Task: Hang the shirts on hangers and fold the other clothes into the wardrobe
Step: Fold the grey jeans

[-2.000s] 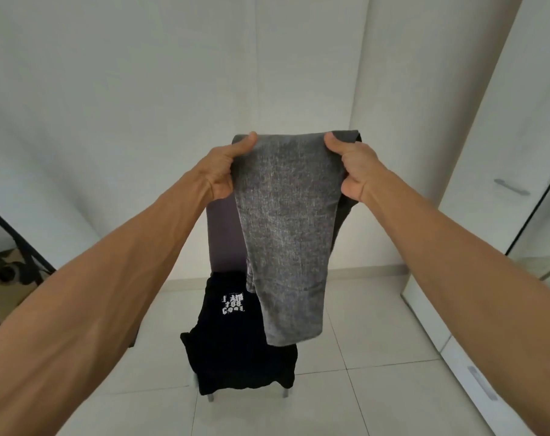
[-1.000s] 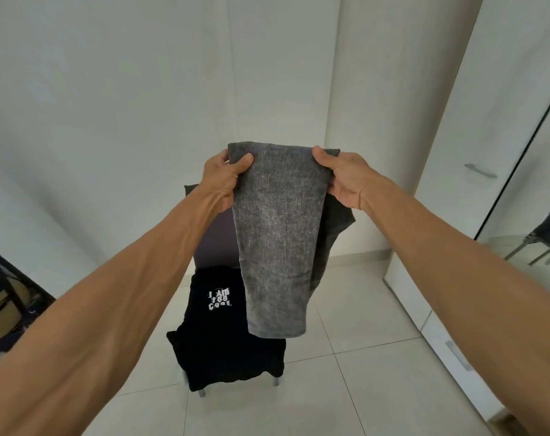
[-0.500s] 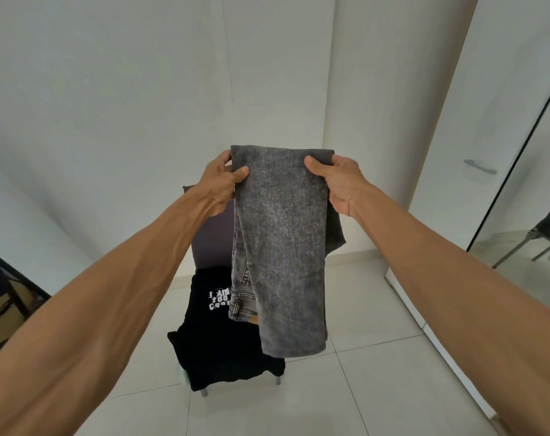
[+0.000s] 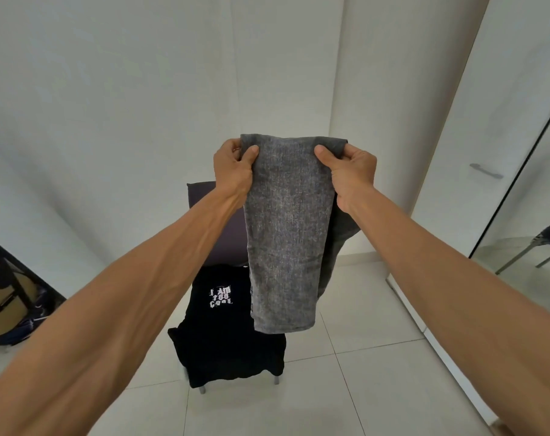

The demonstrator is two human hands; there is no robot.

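Folding step: left hand (image 4: pixel 234 171) and right hand (image 4: pixel 350 171) pinch the doubled jeans (image 4: pixel 286 234) at the top corners, hanging above the chair's (image 4: pixel 217 221) shirt (image 4: pixel 226 328). Next, likely another fold.

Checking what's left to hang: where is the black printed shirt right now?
In the head view, the black printed shirt lies draped over the chair, low and centre, below and behind the grey jeans.

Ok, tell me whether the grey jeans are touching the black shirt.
Cannot tell. In the head view the grey jeans hang in front of the black shirt, hiding any gap.
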